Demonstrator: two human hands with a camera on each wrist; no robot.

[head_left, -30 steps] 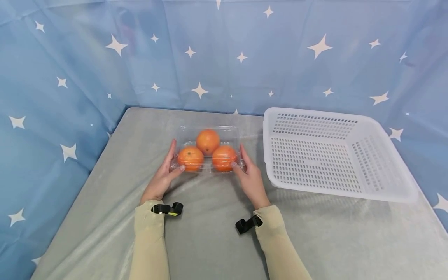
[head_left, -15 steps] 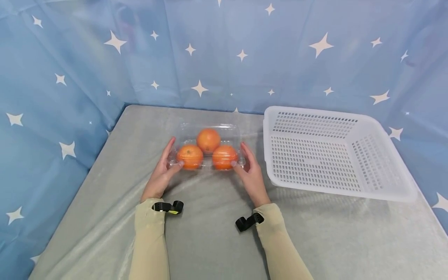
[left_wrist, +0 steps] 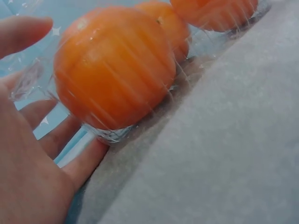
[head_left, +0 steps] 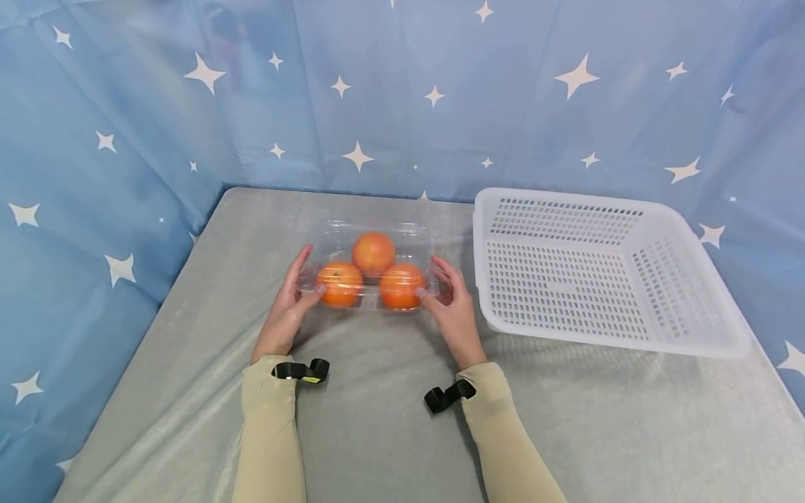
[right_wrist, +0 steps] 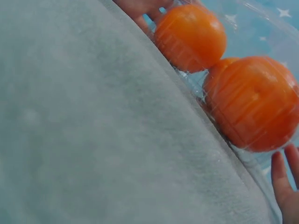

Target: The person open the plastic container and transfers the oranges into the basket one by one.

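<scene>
In the head view a clear plastic clamshell box (head_left: 371,297) with three oranges in it is on the grey-covered table. One orange (head_left: 374,253) lies at the back, with a left orange (head_left: 339,283) and a right orange (head_left: 401,286) in front. My left hand (head_left: 284,311) holds the box's left end, thumb at the front corner and fingers along the side. At the opposite end my right hand (head_left: 454,311) holds the box likewise. The left wrist view shows plastic between thumb and fingers. Whether the lid is fastened, I cannot tell.
A white perforated plastic basket (head_left: 566,339) stands to the right of the box, near the back edge of the table (head_left: 371,419). Behind and to the left hangs a blue curtain (head_left: 390,56) with white stars.
Both hands keep their places at the box's ends, with small finger and thumb shifts. The left hand and front-left orange have moved slightly left. The head view has tilted a little.
</scene>
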